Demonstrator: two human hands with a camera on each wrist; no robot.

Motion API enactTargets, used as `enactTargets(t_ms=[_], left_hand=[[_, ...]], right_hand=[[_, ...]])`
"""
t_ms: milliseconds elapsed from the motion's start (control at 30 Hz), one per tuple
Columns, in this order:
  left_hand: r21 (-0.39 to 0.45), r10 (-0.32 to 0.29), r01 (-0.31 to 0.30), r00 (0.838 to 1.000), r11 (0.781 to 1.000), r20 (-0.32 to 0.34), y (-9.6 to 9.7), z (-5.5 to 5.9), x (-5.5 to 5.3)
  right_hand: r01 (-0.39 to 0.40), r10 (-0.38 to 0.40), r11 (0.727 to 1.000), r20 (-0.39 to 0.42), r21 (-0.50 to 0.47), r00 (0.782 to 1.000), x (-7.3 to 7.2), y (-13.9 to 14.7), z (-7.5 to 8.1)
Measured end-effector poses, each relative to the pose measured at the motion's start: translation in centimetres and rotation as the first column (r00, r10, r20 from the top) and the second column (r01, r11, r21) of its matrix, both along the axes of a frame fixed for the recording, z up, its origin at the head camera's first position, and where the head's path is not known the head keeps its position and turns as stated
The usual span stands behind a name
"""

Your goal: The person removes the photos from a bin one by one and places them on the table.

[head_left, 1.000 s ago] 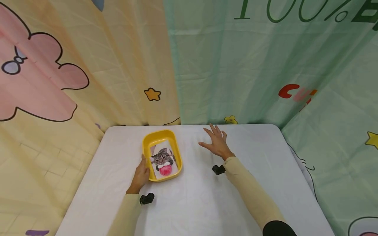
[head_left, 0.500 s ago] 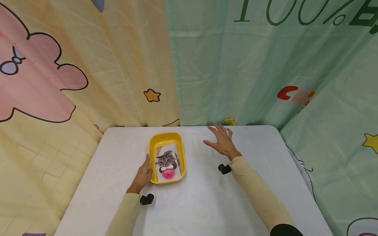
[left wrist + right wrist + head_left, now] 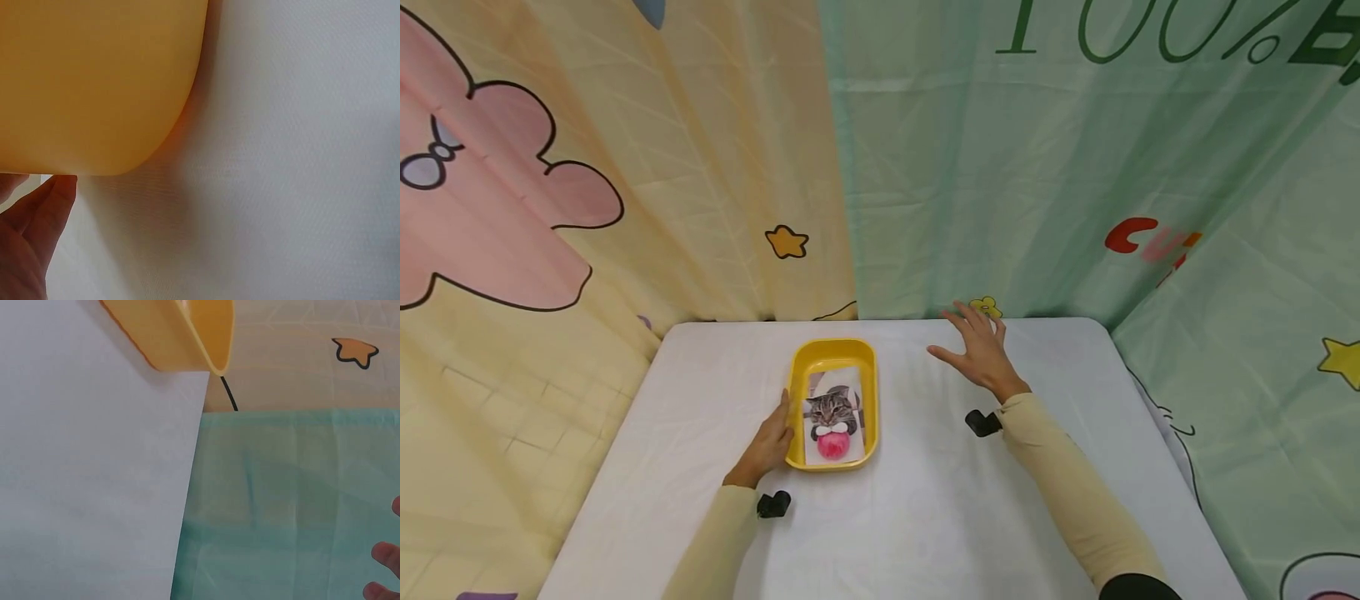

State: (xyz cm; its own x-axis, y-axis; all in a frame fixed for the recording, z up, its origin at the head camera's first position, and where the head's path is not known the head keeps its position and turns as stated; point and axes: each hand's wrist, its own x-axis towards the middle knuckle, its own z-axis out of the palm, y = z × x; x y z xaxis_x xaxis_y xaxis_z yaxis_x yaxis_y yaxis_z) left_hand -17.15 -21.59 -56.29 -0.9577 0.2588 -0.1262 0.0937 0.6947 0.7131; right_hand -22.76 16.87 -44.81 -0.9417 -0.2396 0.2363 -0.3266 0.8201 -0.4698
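Both hands are out over the table [image 3: 917, 517] in the head view. Left hand [image 3: 769, 442]: fingers extended and touching the outer left side of a yellow tray [image 3: 833, 345], in a flat contact rather than a closed grasp. Right hand [image 3: 981, 357]: released, raised near the far edge, fingers spread and thumb pointing toward the tray, well apart from it. Tray is on the white cloth, left of the table's middle and toward the far side, between the hands, long axis pointing away from the person. Lying in it, a card [image 3: 833, 417] printed with a tabby cat above a pink ball. Pale sleeves [image 3: 1067, 492] on both arms; a small black device [image 3: 774, 504] at each wrist; dark band [image 3: 1138, 587] on the right arm. Beyond the table, an orange-yellow curtain [image 3: 730, 150] meets a green curtain [image 3: 925, 167]. Left wrist view: tray wall fills the upper left, a soft shadow along its base; fingertips meet the wall's edge at lower left, the rest of the hand cut off. Right wrist view: a tray corner at the top, white cloth on the left, green curtain lower right, an orange star [image 3: 356, 352] above; three fingertips show at the right edge, apart from everything.
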Motion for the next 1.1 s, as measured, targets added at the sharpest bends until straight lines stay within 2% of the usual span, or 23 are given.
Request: enactTargets(t_ms=[133,233,400,567,800,1000,1100], left_hand=[[-0.016,-0.001,0.001,1.0,1.0,0.013,0.2,0.3,0.1],[-0.063,0.013,-0.012,1.0,0.998,0.027,0.2,0.5,0.1],[-0.126,0.033,-0.025,0.998,0.992,0.06,0.0,0.9,0.1],[-0.183,0.035,-0.022,0.997,0.983,0.066,0.1,0.9,0.3],[-0.281,-0.041,0.044,0.999,0.959,0.014,0.7,1.8,1.1],[-0.33,-0.125,0.119,0.992,0.937,0.002,0.8,1.8,1.4],[-0.347,-0.148,0.137,0.989,0.928,-0.006,0.7,1.8,1.5]], right_hand=[[0.006,-0.006,1.0,-0.015,-0.012,1.0,0.0,0.1,0.2],[0.002,-0.002,1.0,-0.012,-0.015,1.0,-0.1,0.0,0.1],[-0.023,0.024,0.999,0.024,-0.044,0.999,-0.3,-0.8,-0.2],[-0.053,0.057,0.997,0.07,-0.055,0.996,-0.7,-2.4,-0.8],[-0.095,0.101,0.994,0.161,-0.046,0.982,-1.3,-5.7,-2.3],[-0.142,0.158,0.986,0.222,-0.089,0.962,-1.6,-8.4,-3.8],[-0.156,0.181,0.981,0.252,-0.116,0.951,-1.8,-9.7,-4.4]])
